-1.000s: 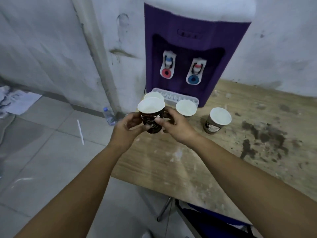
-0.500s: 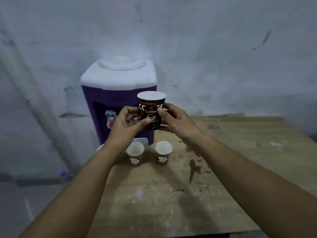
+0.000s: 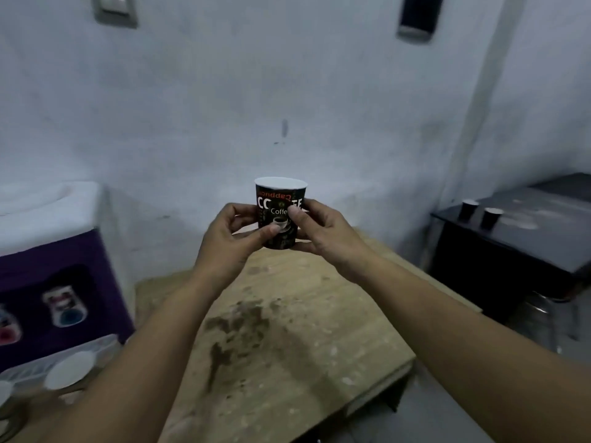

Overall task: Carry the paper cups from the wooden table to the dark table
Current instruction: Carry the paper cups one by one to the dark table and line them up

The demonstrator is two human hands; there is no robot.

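Head view: the view has swung right since the earlier frame, bringing the dark counter (image 3: pixel 524 238) with two cups (image 3: pixel 479 213) into sight, while the left hand (image 3: pixel 228 243) and right hand (image 3: pixel 323 231) both clasp the upright paper cup (image 3: pixel 279 212) above the wooden counter (image 3: pixel 287 330).

left hand (image 3: pixel 228 239) + right hand (image 3: pixel 323 231): gripping paper cup (image 3: pixel 280 212) upright | above wooden table (image 3: pixel 287 330)

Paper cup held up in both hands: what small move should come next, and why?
Probably carry the paper cup rightward toward the dark table. Both the left hand and right hand grip it above the wooden table, and two cups already stand there.
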